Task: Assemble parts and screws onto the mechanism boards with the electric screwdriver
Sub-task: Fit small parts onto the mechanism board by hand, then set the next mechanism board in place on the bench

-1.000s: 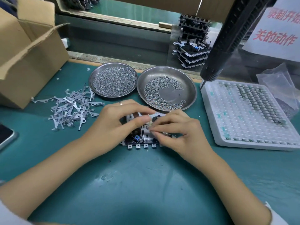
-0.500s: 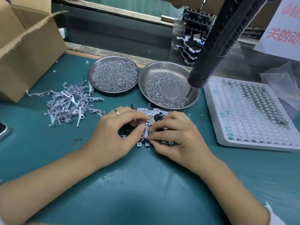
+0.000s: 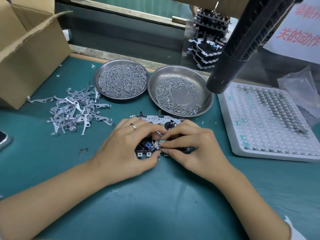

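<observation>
R hand (image 3: 195,146) pinches small part onto mechanism board (image 3: 155,119) | L hand (image 3: 124,146) grips board's L end | electric screwdriver (image 3: 242,40) hangs above-R, nearer R hand, unheld

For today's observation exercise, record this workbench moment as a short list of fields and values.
Work piece: mechanism board on green mat
Left hand: holds board
Right hand: pinches small part
Screwdriver: hangs unheld
Left dish: heaped screws
Right dish: fewer screws
Lever pile: left of board
</observation>
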`<state>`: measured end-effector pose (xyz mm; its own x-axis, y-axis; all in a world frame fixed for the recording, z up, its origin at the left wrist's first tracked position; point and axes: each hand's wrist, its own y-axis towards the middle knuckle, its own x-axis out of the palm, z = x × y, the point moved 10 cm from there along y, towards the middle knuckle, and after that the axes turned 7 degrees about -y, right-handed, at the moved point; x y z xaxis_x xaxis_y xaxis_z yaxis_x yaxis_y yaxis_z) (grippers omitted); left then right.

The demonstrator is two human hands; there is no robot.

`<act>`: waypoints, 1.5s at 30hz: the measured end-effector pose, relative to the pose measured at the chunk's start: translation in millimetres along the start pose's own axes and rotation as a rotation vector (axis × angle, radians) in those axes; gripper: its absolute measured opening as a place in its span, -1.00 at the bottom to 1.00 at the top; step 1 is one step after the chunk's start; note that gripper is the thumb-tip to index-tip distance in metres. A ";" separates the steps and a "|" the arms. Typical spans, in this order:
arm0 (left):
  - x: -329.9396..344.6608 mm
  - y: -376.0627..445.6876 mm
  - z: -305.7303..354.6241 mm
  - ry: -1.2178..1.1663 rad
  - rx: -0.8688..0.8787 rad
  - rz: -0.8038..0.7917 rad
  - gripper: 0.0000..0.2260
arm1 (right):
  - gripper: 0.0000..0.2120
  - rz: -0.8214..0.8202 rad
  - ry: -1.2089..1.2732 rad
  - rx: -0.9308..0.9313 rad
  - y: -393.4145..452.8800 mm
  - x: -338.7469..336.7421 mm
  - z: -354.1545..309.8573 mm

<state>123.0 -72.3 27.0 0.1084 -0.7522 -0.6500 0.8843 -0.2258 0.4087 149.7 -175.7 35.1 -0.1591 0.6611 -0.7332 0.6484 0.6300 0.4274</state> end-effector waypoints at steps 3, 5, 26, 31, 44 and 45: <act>-0.2 0.7 0.9 -0.014 0.003 0.004 -0.65 | -0.86 -0.023 0.023 0.034 -0.5 1.2 3.0; -0.7 1.0 0.5 -0.031 0.000 0.011 -0.66 | -0.85 -0.034 0.031 0.047 -0.8 1.0 4.6; -0.5 2.3 -4.5 -0.088 0.019 0.033 -0.79 | -0.31 0.866 0.098 0.406 24.4 -149.2 38.3; -1.7 3.1 -4.3 -0.103 0.022 0.053 -0.79 | -0.26 0.893 0.128 0.287 51.5 -150.5 16.7; -3.1 5.1 -4.2 -0.105 0.035 0.043 -0.80 | -0.65 0.845 0.444 0.214 51.1 -108.0 -11.8; -2.6 4.9 -4.2 -0.103 0.036 0.038 -0.80 | -0.74 0.824 0.488 0.192 49.2 -103.3 -14.6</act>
<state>129.0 -68.9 28.0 0.0925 -0.8195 -0.5655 0.8632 -0.2170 0.4558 187.1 -207.1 139.6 0.1358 0.9879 0.0751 0.7980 -0.1540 0.5827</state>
